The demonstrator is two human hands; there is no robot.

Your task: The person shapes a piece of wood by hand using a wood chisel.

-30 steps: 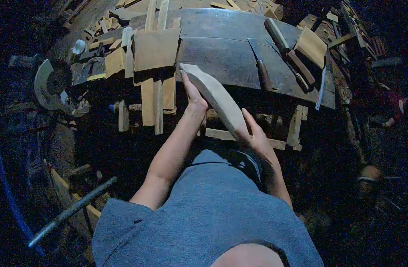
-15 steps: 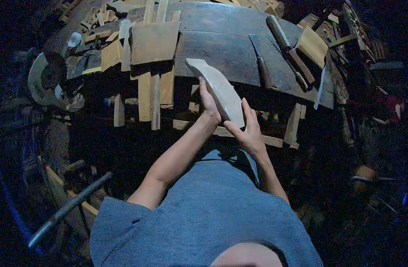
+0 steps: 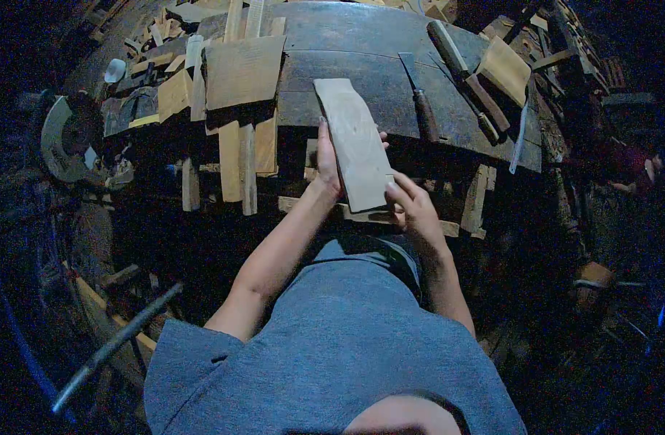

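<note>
A pale carved piece of wood (image 3: 358, 145) with a wavy outline is held over the bench's front edge, its broad face turned up. My left hand (image 3: 328, 163) supports it from the left and underneath; its thumb lies along the left edge and fingertips show past the right edge. At the lower right corner, my right hand (image 3: 419, 210) has its bent fingers against the wood's edge. Part of that grip is hidden. Beyond the wood, a chisel (image 3: 424, 109) with a dark handle lies on the dark bench (image 3: 332, 32).
Long-handled tools (image 3: 466, 83) and a wooden block (image 3: 504, 69) lie on the right of the bench. A square board (image 3: 245, 70) rests over wood strips (image 3: 231, 159) at the left. A metal bar (image 3: 118, 348) juts out at lower left.
The carved wood has been turned so its broad face shows more, and it stands more upright in view. My right hand has shifted slightly right and its fingers are more bent.
</note>
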